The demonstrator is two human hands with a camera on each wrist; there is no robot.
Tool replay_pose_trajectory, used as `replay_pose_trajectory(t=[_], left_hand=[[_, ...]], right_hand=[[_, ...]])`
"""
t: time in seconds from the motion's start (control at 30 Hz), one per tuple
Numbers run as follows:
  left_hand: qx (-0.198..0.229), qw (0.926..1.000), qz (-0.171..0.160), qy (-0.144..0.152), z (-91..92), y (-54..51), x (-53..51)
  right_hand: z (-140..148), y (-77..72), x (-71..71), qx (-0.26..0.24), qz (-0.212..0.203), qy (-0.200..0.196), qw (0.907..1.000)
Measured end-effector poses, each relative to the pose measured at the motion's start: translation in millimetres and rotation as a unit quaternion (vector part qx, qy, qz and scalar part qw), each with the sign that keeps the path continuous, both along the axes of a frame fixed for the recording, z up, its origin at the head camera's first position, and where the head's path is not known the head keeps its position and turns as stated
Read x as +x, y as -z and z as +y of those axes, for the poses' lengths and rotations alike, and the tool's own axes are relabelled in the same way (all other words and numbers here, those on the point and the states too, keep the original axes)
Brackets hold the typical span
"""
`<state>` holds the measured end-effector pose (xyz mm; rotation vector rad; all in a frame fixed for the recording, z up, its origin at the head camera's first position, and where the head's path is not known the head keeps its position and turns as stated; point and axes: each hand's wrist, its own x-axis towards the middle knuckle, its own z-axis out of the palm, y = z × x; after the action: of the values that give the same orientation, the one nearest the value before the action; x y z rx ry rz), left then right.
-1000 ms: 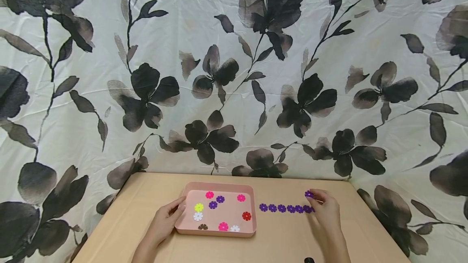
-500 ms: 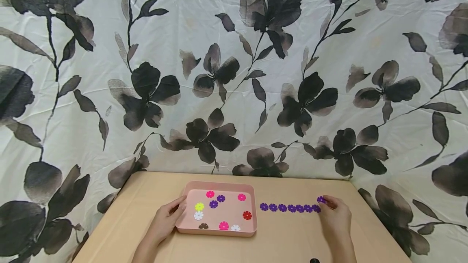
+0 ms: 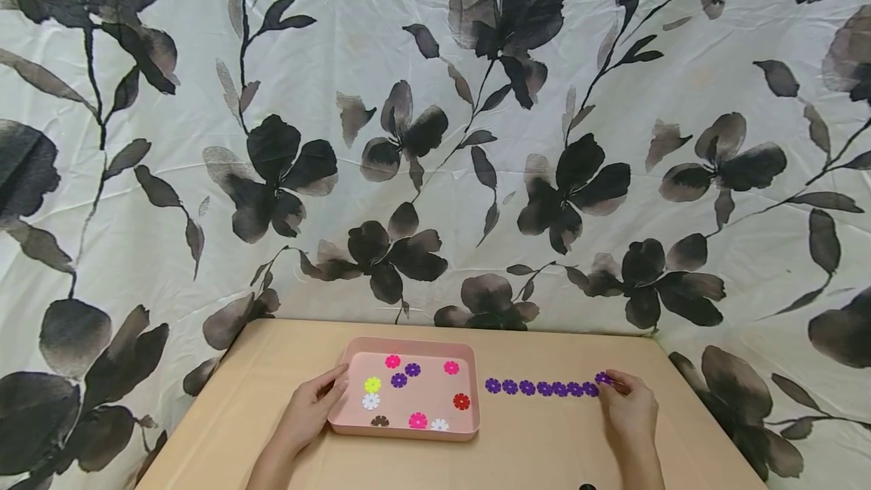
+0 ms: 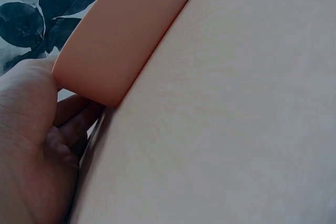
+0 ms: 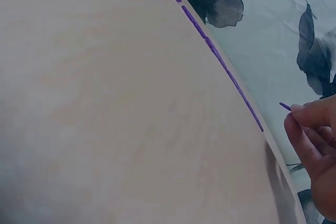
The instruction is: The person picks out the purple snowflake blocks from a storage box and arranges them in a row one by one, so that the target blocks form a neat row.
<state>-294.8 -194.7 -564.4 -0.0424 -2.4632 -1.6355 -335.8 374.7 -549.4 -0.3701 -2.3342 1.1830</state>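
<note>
At the left, the left hand (image 3: 309, 407) grips the left edge of the pink tray (image 3: 395, 432), and both have kept their place over the last second. In the tray lie ten small flowers: a yellow flower (image 3: 373, 385), two white, a brown, a red, three pink and two purple, none of them moved.

To the right of the tray, seven purple flowers form a row (image 3: 545, 389) on the table (image 3: 531, 445), running left to right with their edges touching or nearly so.

At the row's right end, the right hand (image 3: 631, 403) pinches one more purple flower (image 3: 602, 378) between thumb and finger. A second ago that flower was farther left and a little farther back, beyond the row; it has since come right and nearer. It seems now to be almost in line with the last flower, so I judge this placement nearly, but not fully, made: the right wrist view shows the flower raised, with a gap to the row.

At the near edge, a black round object (image 3: 587, 487) is partly cut off.
</note>
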Motion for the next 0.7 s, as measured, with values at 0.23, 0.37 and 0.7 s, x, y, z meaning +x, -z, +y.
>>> replay_pose_trajectory(t=[0.23, 0.37, 0.7], left_hand=[[0.0, 1.0, -0.002, -0.002, 1.6, -0.1, -1.0], [0.0, 1.0, -0.003, -0.003, 2.2, -0.4, -0.4], [0.003, 1.0, -0.003, -0.005, 3.8, -1.4, -1.6]], right_hand=[[4.0, 3.6, -3.3, 0.014, -0.004, 0.018, 0.9997], [5.0, 6.0, -4.7, 0.02, -0.008, 0.022, 0.9995], [7.8, 11.3, -9.4, 0.035, -0.001, 0.018, 0.9992]])
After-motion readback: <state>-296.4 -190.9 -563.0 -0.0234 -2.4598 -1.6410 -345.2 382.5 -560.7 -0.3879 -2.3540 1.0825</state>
